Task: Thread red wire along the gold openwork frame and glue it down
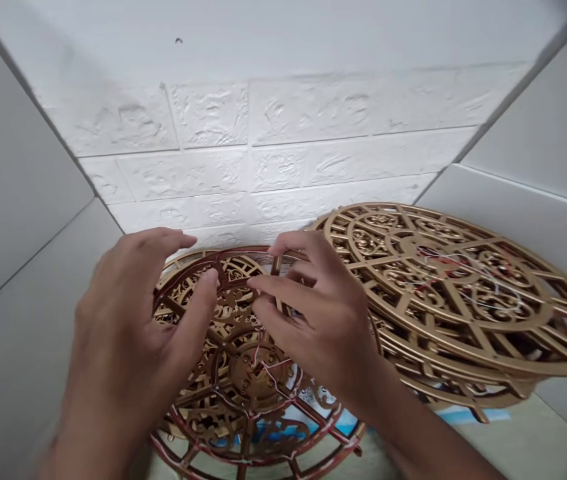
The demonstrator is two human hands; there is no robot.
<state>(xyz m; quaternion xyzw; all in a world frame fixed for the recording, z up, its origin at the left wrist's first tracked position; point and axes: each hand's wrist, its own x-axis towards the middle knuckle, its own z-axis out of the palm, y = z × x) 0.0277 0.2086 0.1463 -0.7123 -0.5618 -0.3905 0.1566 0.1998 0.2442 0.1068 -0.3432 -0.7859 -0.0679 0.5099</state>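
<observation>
Across the lower middle of the frame, a round openwork frame of dark bronze-coloured material (252, 417) is lying under two bare hands, its spokes fanning out from a hub and its curved bars carrying thin red and white wires (276, 365). The left hand (130, 327) is hovering over the left part of the round frame, its thumb and fingers spreading apart in an open curve with nothing showing between them. The right hand (326, 313) is reaching in from the lower right, its fingers bending and standing slightly apart near the far rim; whether the fingertips are touching the rim or pinching a wire, one cannot tell. More gold scrollwork is showing through the gaps. At right, a stack of round gold-coloured openwork frames (473, 330) is resting beside it, loose white and red wires (456, 263) trailing over the top one. Blue-and-white sheeting (468, 415) is peeking out below, on a pale greenish surface (508, 453). Behind, a white brick-patterned wall (283, 167) is filling the upper middle, grey-white panels (18, 167) flanking it.
</observation>
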